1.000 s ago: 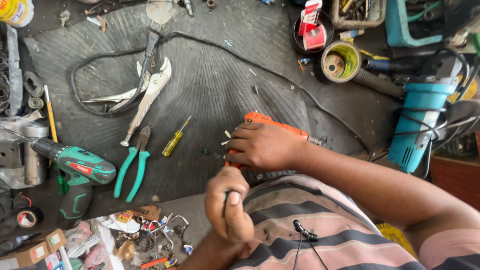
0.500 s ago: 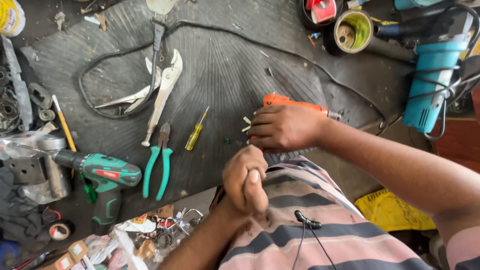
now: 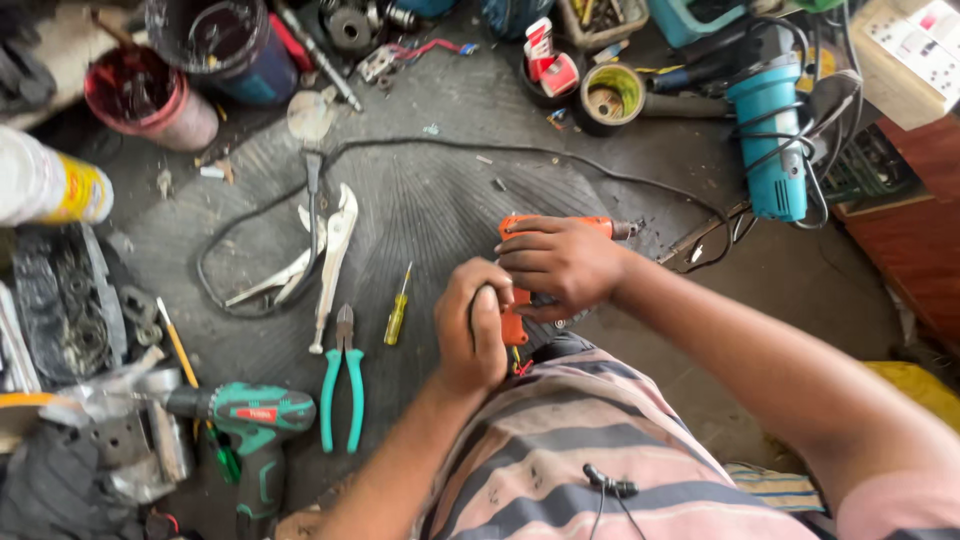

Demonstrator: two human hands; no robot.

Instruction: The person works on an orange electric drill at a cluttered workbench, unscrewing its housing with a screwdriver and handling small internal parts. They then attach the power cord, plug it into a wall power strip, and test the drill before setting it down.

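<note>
My right hand (image 3: 560,265) lies over an orange power tool (image 3: 520,226) on the ribbed black mat (image 3: 430,195), fingers wrapped across its body. The tool's metal nose (image 3: 625,230) points right. My left hand (image 3: 473,335) is a closed fist pressed against the tool's lower orange part (image 3: 512,325). A small dark thing shows at the top of the fist; most of it is hidden. Both forearms reach in from below, over my striped shirt (image 3: 580,450).
Left of the hands lie a yellow screwdriver (image 3: 398,312), teal pliers (image 3: 342,385), locking pliers (image 3: 335,255) and a green cordless drill (image 3: 250,420). A black cable (image 3: 420,145) loops across the mat. A blue angle grinder (image 3: 775,140), tins (image 3: 612,95) and a red pot (image 3: 150,100) stand behind.
My left fist has risen from near my chest to touch the orange tool. The right hand stays on the tool. The camera has shifted, so everything sits lower and further right.
</note>
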